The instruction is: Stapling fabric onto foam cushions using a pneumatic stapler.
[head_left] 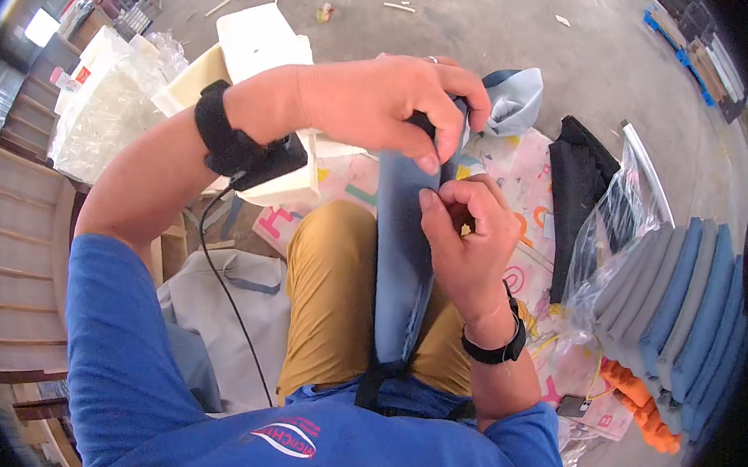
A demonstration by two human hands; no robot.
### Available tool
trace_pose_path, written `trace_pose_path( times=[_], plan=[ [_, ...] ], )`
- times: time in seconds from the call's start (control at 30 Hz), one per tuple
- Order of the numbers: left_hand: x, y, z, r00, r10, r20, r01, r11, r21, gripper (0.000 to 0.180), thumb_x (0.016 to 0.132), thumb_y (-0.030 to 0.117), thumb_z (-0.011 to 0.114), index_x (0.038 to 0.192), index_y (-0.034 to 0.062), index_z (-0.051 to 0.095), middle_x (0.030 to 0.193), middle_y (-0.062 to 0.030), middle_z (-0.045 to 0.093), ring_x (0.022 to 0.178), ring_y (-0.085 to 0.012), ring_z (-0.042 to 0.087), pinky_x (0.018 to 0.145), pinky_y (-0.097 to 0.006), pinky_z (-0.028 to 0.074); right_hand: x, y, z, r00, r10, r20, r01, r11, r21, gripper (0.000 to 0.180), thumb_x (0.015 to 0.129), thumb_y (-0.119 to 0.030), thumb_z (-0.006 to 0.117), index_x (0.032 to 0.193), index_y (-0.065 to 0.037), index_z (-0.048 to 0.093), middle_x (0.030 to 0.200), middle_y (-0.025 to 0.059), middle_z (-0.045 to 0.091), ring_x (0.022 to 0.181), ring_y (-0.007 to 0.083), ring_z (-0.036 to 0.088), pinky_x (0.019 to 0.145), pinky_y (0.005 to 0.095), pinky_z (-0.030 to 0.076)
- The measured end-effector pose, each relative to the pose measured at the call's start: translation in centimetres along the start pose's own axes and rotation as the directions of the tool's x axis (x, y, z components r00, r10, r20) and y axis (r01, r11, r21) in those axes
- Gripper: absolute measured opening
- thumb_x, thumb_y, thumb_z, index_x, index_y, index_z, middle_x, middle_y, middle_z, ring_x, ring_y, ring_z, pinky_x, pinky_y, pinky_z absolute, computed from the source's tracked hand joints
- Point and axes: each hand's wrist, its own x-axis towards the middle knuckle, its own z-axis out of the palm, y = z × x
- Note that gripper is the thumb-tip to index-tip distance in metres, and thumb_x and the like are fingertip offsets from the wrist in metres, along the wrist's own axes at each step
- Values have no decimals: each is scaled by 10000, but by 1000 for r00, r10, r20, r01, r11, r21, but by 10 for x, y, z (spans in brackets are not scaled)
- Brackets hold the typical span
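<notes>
A long blue-grey fabric cushion [401,262] stands on edge between my knees, with dark trim along its sides. My left hand [411,100] reaches over its far end, fingers curled around the dark top corner and thumb pressed to the near face. Lower down, my right hand [475,233] pinches the cushion's right edge between thumb and fingers. Whether a zipper or seam lies under those fingertips is hidden.
Several grey and blue cushions [681,293] are stacked at the right beside clear plastic film [612,226] and black fabric [576,175]. White foam blocks [257,44] lie at far left. Grey fabric [233,297] is left of my knee. A printed mat [533,167] covers the floor ahead.
</notes>
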Motion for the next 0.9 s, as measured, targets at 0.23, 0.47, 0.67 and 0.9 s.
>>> trace_pose_path(
  times=[0.23, 0.47, 0.67, 0.9],
  plan=[
    [0, -5, 23, 977, 14, -211, 18, 989, 148, 205, 674, -46, 721, 812, 54, 608, 1037, -74, 554, 1012, -272, 528, 869, -389, 437, 3, 9, 1, 989, 146, -21, -143, 984, 108, 150, 792, -48, 709, 758, -17, 566, 651, 70, 542, 531, 164, 508, 502, 278, 408],
    [-9, -7, 16, 980, -1, -201, 37, 983, 179, 233, 685, 2, 746, 892, 91, 688, 1284, -125, 531, 1187, -309, 506, 970, -421, 401, 5, 16, 8, 971, 237, -16, -229, 952, 201, 143, 793, -38, 701, 744, -14, 569, 661, 63, 560, 551, 135, 508, 521, 270, 409],
    [-8, 0, 4, 997, 82, -13, -73, 943, 326, 201, 699, 96, 771, 886, 137, 709, 1327, -119, 517, 1251, -356, 459, 1024, -481, 343, 4, 13, 7, 977, 214, 11, -213, 965, 153, 134, 798, -42, 709, 761, -18, 583, 662, 63, 554, 564, 141, 519, 524, 268, 410],
    [-2, 6, 10, 995, 87, 41, -96, 909, 407, 126, 714, 90, 718, 753, 66, 601, 1066, -92, 544, 1195, -333, 483, 1010, -471, 350, -5, 13, 7, 994, 97, -52, -89, 987, 136, 164, 759, -51, 768, 809, -36, 612, 696, 62, 569, 576, 154, 527, 523, 277, 428]
  ],
)
